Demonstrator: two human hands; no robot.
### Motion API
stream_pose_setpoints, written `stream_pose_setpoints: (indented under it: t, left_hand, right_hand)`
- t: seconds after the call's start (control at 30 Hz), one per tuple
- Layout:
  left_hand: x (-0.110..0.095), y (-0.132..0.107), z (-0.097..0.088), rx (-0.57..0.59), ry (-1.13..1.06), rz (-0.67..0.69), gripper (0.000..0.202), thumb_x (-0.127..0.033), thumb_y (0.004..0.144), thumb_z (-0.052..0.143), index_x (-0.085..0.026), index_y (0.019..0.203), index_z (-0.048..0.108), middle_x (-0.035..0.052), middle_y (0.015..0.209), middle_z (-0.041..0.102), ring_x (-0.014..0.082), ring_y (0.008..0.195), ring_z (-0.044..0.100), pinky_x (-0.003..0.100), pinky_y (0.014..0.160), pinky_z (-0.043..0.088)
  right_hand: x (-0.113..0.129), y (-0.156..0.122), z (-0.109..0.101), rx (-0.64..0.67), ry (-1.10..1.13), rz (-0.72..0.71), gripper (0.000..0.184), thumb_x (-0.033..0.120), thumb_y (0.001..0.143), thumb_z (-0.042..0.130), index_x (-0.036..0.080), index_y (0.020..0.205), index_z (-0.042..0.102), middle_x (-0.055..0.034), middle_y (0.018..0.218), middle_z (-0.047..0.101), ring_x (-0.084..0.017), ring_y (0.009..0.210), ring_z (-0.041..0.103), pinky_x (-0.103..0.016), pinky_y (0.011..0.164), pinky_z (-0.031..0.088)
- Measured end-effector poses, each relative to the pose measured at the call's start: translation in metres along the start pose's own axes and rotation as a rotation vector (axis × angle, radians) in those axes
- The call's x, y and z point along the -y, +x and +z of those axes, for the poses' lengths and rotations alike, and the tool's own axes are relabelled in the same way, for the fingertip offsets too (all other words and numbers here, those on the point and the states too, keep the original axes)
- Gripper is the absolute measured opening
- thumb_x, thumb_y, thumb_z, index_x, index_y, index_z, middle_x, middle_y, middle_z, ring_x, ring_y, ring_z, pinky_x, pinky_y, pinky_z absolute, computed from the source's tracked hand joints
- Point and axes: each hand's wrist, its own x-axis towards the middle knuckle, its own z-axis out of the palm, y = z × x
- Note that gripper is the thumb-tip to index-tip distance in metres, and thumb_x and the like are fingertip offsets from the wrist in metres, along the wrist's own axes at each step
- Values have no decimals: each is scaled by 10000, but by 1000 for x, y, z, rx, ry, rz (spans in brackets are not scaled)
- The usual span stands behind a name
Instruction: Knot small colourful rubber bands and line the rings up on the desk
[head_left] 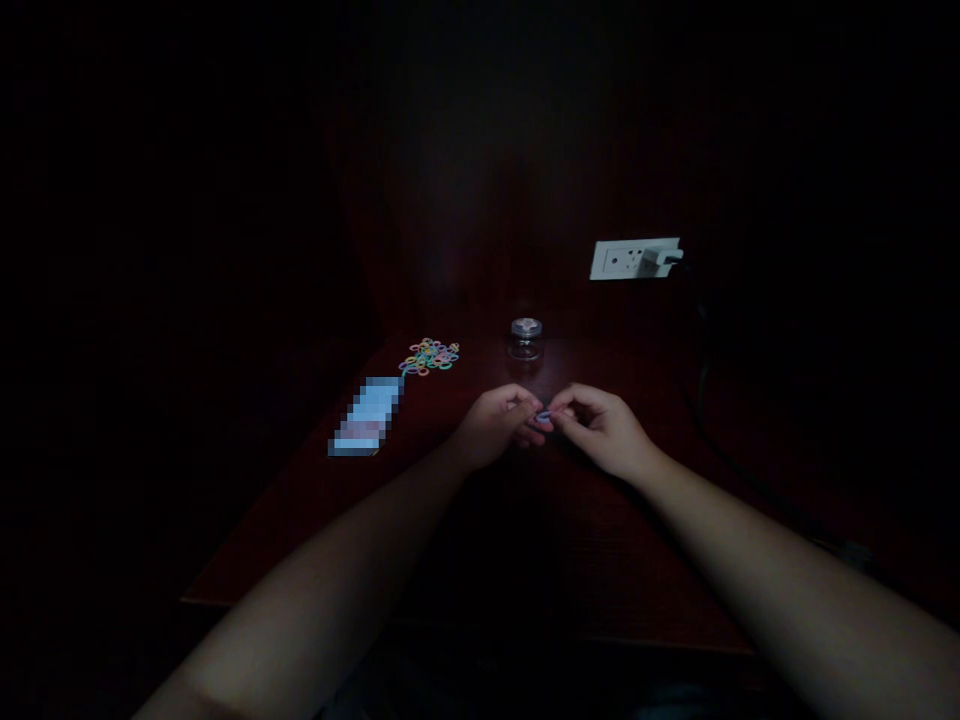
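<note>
Dark reddish wood forms the bench (622, 570) and the wall (480, 240) behind it, with a white socket plate (615, 261) toward 1 o'clock of me. My left hand (501, 425) and right hand (602, 430) are both closed in a pinch on one small purple elastic band (544, 416), while the multicoloured elastic bands (431, 357) lie loose at 10 o'clock, unsorted, and the clear jar (524, 347) at 12 has its lid (527, 326) on. No brand or writing is legible: the lid's pattern is too small, the smartphone (366, 418) at 9 o'clock pixelated.

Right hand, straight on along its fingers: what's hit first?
The right hand would likely meet the left hand first, just past the small purplish item at its fingertips; dim light leaves depth unclear.
</note>
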Motion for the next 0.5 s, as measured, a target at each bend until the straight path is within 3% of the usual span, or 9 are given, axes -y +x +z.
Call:
stream_pose_setpoints:
  t: [0.2, 0.5]
  left_hand:
    - [-1, -2, 1, 27, 39, 12, 209, -271, 761, 640, -113, 871, 561, 59, 791, 679, 81, 615, 619, 183, 544, 451]
    - [2, 1, -2, -65, 90, 125, 269, -242, 668, 728, -108, 861, 597, 32, 736, 663, 83, 629, 607, 206, 606, 470]
  right_hand:
    - [0, 0, 0, 3, -21, -46, 100, 250, 796, 571, 174, 827, 630, -27, 723, 589, -131, 638, 521, -254, 580, 418]
    - [8, 0, 1, 10, 30, 29, 142, 298, 791, 578, 175, 859, 600, -23, 689, 577, -124, 591, 497, -245, 532, 417]
